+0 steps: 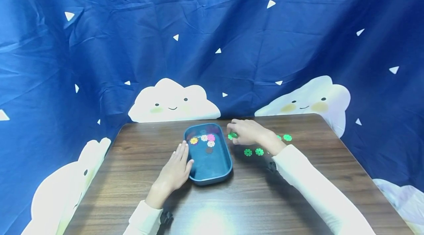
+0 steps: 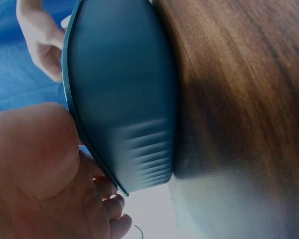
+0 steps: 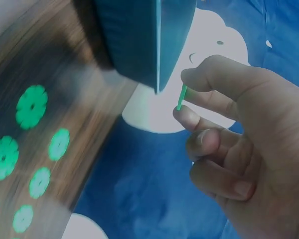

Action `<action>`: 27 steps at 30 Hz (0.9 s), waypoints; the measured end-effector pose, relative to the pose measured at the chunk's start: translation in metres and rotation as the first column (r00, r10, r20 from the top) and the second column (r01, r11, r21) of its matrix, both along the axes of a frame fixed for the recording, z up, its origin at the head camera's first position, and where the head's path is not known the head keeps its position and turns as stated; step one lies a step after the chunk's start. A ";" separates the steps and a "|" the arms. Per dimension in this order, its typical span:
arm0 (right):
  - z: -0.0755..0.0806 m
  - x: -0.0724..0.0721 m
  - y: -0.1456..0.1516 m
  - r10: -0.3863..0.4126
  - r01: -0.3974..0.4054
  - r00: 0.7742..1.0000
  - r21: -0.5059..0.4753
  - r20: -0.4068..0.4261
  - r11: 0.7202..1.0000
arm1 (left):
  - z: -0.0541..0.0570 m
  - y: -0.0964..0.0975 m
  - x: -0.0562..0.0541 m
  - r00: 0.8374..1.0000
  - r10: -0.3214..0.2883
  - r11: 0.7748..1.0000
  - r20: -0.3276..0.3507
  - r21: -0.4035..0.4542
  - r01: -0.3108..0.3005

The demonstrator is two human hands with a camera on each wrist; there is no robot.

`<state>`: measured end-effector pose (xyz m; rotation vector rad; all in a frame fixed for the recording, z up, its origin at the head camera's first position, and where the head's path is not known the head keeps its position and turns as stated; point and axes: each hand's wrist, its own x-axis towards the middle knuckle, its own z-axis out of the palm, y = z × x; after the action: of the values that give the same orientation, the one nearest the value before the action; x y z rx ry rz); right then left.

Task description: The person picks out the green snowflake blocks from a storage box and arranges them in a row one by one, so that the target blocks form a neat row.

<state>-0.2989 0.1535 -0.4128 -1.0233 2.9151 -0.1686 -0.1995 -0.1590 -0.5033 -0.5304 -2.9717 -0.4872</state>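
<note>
A teal plastic bin stands on the table with a few flower-shaped discs, among them an orange-yellow disc, a pink disc and a white disc. My left hand rests along the bin's left rim, fingers straight. Just past the right rim, my right hand pinches a thin green notched disc between thumb and fingertips, with the bin's edge close by in the right wrist view. More green discs lie on the table under and beside that forearm, partly hidden by it.
The brown wooden table has its back edge just behind the bin. A blue curtain with white clouds and triangles hangs behind and around it. In the right wrist view the green discs lie flat in two rows.
</note>
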 end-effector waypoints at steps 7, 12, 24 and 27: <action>0.000 0.007 0.034 -0.055 0.054 0.998 -0.038 -0.014 0.998 | 0.001 -0.001 0.000 1.000 0.006 1.000 0.018 -0.013 -0.006; -0.003 0.010 0.058 -0.081 0.079 0.996 -0.070 -0.031 0.994 | 0.000 -0.001 0.000 1.000 0.005 1.000 0.018 -0.005 -0.005; -0.009 0.024 0.112 -0.164 0.158 0.985 -0.116 -0.048 0.981 | -0.002 -0.002 0.000 1.000 -0.008 1.000 0.009 -0.001 0.008; -0.010 0.027 0.124 -0.185 0.176 0.981 -0.127 -0.058 0.976 | 0.000 -0.002 -0.001 1.000 -0.002 1.000 0.019 -0.013 0.002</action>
<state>-0.2717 0.2773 -0.4224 -0.7910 3.0936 -0.3270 -0.2002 -0.1607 -0.5035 -0.5334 -2.9945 -0.4758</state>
